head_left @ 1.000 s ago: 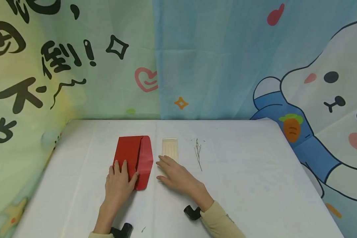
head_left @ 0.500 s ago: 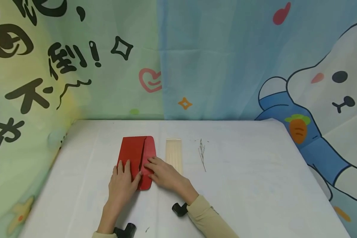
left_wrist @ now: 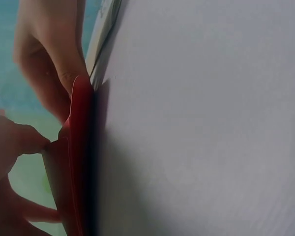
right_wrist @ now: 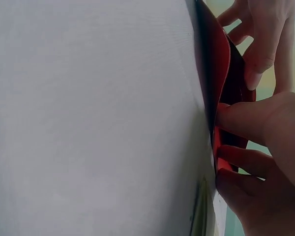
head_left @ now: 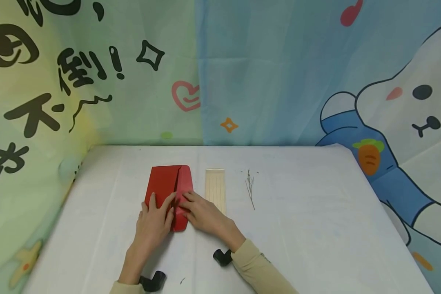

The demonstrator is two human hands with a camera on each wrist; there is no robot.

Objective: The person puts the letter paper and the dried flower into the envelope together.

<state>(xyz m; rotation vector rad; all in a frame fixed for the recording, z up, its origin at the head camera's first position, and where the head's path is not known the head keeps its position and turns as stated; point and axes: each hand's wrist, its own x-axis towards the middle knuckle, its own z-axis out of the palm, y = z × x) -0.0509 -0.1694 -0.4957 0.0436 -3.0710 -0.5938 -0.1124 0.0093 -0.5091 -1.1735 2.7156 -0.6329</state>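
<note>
On the white table lies a red envelope point(head_left: 163, 181), its flap point(head_left: 185, 179) folded out to the right and a dark gap showing along its mouth. My left hand point(head_left: 151, 224) rests on the envelope body, index finger and thumb at the mouth's edge; in the left wrist view a fingertip of the left hand point(left_wrist: 14, 162) touches that edge. My right hand point(head_left: 206, 216) rests its fingertips on the flap. In the right wrist view the thumb and fingers of the right hand point(right_wrist: 270, 147) touch the red inner surface beside the mouth.
Just right of the envelope stands a pale slatted strip point(head_left: 215, 190), lying flat, its lower end near my right hand. Farther right lies a thin dried sprig point(head_left: 250, 188). A small dark fragment point(head_left: 182, 281) is near the front edge. A printed curtain point(head_left: 264, 81) hangs behind the table.
My right hand has moved left from over the pale strip onto the flap. The left index finger and thumb have shifted to the envelope's mouth.
</note>
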